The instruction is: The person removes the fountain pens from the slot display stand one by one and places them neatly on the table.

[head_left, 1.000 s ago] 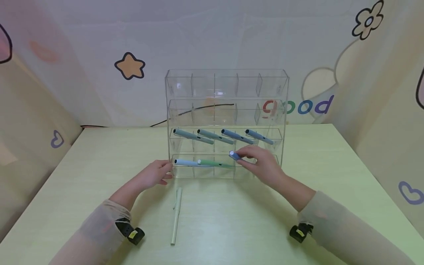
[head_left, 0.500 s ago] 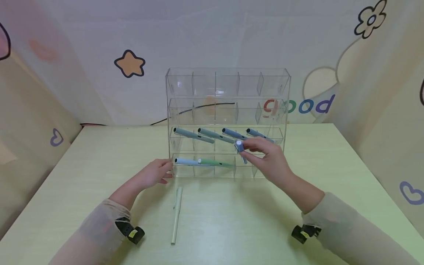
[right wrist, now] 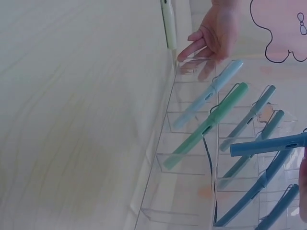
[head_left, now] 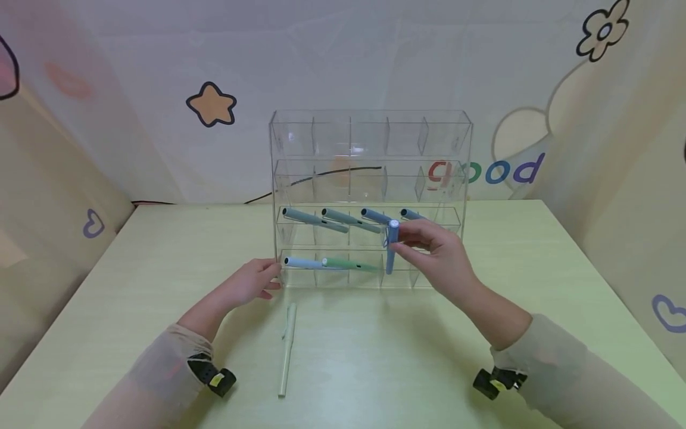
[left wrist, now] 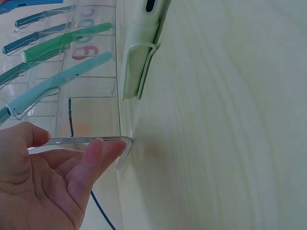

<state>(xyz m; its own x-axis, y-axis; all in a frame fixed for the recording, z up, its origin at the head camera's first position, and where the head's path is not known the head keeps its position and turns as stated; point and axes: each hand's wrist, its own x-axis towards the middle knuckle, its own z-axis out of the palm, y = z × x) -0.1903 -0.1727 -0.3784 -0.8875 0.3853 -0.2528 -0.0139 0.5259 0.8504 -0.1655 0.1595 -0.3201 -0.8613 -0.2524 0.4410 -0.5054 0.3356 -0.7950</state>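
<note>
My right hand (head_left: 442, 250) pinches a blue pen (head_left: 392, 247) between thumb and fingers. The pen stands nearly upright in front of the clear acrylic rack (head_left: 370, 113), white-ended top up. My left hand (head_left: 254, 280) grips the rack's lower left side panel; the left wrist view shows the thumb on one face of the panel and fingers on the other. In the bottom row lean a light blue pen (head_left: 302, 263) and a green pen (head_left: 348, 264). Several blue and teal pens (head_left: 311, 218) lean in the row above. A pale green pen (left wrist: 144, 48) lies on the table.
The rack has further divided compartments (head_left: 332, 140) in its upper two rows. A pale wooden table (head_left: 375, 369) lies under everything. Behind the rack hangs a printed cloth (head_left: 370, 53), and more cloth closes in both sides.
My right hand has drawn the blue pen up and slightly right, turning it from pointing outward to nearly upright. My left hand stays on the rack.
</note>
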